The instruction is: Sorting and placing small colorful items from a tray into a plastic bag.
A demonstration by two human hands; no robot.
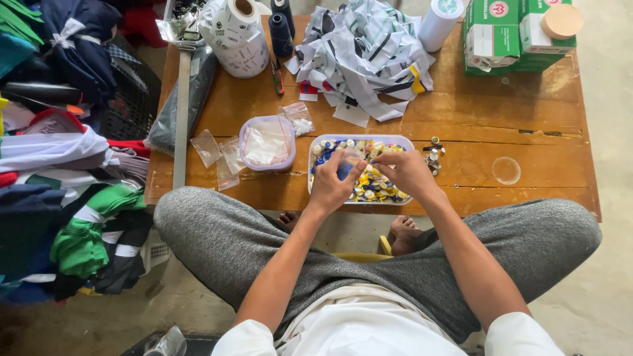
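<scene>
I see both hands over the button tray point(316, 146) at table's 6 o'clock edge, left hand point(333, 184) and right hand point(407, 173) fingers pinched narrow on a small clear bag point(349, 159): featherlight, limp, slippery film, so I'd grip its top edge.

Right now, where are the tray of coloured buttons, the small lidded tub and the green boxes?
tray of coloured buttons point(403, 142), head view, on its bare upper right rim.
small lidded tub point(266, 142), head view, on the translucent lid's middle.
green boxes point(491, 36), head view, on the front box's top face.
</scene>
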